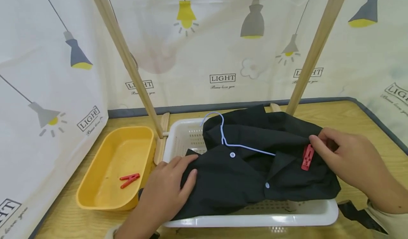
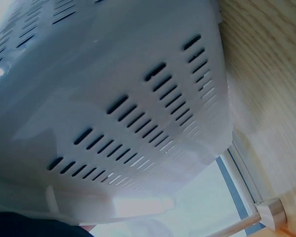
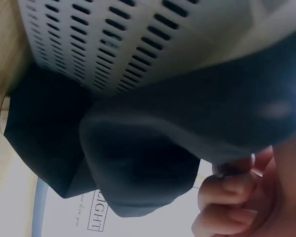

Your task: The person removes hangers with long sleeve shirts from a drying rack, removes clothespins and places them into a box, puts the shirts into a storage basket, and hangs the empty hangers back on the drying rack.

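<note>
A black shirt (image 1: 223, 182) with pale buttons lies across a white slotted basket (image 1: 251, 220). A light-blue clothes hanger (image 1: 248, 148) sits in its collar, hook up toward the back left. My left hand (image 1: 169, 185) rests on the shirt's left side, thumb and fingers apart. At the right side, my right hand (image 1: 353, 157) pinches the end of a red clothespin (image 1: 307, 158) lying against the shirt. In the right wrist view, curled fingers (image 3: 224, 202) show beside the hanging dark cloth (image 3: 138, 143). The left wrist view shows the basket wall (image 2: 89, 64) without the hand.
A yellow tub (image 1: 111, 161) left of the basket holds another red clothespin (image 1: 129, 179). Two wooden poles (image 1: 127, 54) rise behind the basket from a wooden base (image 1: 163, 139). A lamp-printed cloth (image 1: 191, 54) screens the back and sides of the wood-grain table (image 1: 350, 122).
</note>
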`<state>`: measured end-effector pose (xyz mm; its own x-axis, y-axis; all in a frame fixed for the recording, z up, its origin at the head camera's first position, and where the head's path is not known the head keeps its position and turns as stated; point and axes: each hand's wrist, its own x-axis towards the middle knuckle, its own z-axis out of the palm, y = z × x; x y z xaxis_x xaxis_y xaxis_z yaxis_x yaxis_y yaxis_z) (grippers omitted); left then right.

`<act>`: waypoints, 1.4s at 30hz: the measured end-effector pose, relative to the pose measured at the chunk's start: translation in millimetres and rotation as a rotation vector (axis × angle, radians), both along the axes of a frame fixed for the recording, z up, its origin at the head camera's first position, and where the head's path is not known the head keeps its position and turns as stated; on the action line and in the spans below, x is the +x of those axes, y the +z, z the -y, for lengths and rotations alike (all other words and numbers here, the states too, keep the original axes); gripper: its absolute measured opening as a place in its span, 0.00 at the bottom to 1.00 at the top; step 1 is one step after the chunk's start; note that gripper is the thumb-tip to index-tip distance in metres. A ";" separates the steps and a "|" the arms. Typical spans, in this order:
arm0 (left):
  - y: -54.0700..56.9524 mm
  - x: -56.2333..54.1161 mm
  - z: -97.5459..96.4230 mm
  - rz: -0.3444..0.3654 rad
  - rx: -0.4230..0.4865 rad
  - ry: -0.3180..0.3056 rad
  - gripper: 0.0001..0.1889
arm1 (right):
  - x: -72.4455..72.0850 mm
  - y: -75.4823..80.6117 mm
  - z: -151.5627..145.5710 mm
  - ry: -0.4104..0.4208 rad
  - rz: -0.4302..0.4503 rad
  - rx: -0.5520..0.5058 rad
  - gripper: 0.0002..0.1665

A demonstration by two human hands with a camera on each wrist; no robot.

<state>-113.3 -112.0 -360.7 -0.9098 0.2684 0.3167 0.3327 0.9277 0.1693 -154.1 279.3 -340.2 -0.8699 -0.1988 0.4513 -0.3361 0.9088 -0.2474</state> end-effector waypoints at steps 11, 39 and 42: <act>0.0 0.0 0.8 0.013 0.002 0.003 0.18 | -1.5 -5.3 3.4 0.018 0.028 0.009 0.19; -0.3 -0.6 2.6 -0.022 0.006 -0.016 0.18 | 2.9 -7.9 24.1 -0.086 0.168 -0.001 0.15; -0.3 -0.1 3.0 -0.008 0.006 -0.009 0.18 | 3.1 -7.3 24.7 -0.085 0.193 0.006 0.18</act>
<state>-113.4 -115.0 -361.0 -0.9047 0.2749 0.3255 0.3426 0.9236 0.1723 -151.0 254.6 -347.5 -0.9539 -0.1233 0.2737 -0.2052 0.9334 -0.2945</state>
